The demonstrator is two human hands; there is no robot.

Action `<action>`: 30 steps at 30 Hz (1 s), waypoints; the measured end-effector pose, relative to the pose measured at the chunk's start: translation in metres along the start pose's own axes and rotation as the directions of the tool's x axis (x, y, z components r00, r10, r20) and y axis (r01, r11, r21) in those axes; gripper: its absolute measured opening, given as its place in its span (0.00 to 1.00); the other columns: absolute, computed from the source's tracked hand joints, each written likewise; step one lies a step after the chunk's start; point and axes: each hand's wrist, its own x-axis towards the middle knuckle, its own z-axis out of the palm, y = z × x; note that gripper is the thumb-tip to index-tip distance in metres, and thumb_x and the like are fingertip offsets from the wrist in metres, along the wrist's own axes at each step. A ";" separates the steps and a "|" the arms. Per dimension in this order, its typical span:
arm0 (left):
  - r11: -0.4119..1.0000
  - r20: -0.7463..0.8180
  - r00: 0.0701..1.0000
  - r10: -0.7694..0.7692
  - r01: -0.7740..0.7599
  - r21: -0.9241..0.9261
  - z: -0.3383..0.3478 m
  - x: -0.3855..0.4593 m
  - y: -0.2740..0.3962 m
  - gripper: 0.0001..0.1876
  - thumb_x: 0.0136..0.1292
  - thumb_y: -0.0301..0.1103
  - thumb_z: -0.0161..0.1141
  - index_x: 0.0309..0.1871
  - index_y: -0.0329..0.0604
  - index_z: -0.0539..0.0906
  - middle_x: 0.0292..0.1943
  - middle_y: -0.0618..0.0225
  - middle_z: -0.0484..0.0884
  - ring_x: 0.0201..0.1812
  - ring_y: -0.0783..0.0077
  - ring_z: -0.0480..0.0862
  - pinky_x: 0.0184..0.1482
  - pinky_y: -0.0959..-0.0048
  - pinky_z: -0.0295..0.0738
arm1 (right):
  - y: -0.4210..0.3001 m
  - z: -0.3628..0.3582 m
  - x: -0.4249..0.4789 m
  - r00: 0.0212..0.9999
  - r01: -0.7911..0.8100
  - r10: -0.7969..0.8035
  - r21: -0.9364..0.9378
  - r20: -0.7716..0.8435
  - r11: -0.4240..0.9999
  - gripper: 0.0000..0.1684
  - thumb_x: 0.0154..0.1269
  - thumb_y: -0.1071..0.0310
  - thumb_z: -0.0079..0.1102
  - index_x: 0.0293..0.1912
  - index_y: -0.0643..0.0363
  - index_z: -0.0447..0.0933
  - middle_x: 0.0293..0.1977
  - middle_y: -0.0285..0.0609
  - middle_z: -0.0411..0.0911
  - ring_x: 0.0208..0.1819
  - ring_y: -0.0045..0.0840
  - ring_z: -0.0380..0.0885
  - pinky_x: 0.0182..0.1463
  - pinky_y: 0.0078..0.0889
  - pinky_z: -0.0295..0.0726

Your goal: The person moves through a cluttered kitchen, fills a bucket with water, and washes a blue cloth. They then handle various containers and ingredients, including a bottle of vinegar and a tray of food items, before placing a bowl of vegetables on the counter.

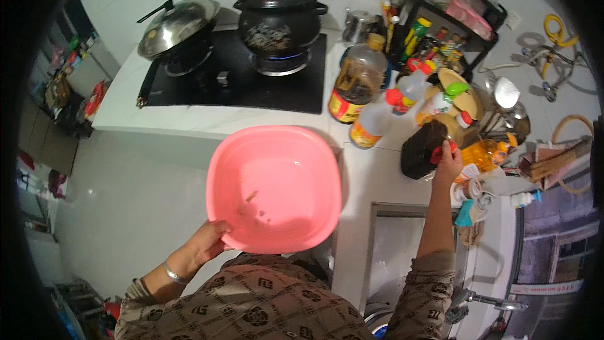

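My left hand (212,241) grips the near left rim of a pink plastic basin (278,189), which is tilted in front of me. A few small dark and greenish bits lie on the basin's bottom. At the right, my right hand (449,165) is on the red cap or neck of a bottle of dark liquid (417,151). That bottle leans over the counter among other bottles. Left of it stand a bottle with an orange label (370,125) and a large, partly filled plastic jug (356,80).
A black lidded pot (278,23) sits over a blue flame on the gas hob (283,92), beside a lidded wok (181,28). A black rack (472,19) holds condiments. The sink (396,255) and faucet (495,301) are at lower right; an orange dish-soap bottle (479,156) stands behind.
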 end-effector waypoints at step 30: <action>0.679 0.659 0.445 -0.606 -0.141 0.720 0.243 0.052 -0.072 0.23 0.59 0.26 0.49 0.59 0.37 0.62 0.53 0.57 0.71 0.48 0.64 0.78 0.43 0.71 0.80 | -0.253 -0.063 -0.520 0.463 -0.420 0.500 0.316 -0.732 0.851 0.30 0.68 0.52 0.45 0.63 0.57 0.56 0.52 0.44 0.68 0.47 0.22 0.71 0.43 0.25 0.75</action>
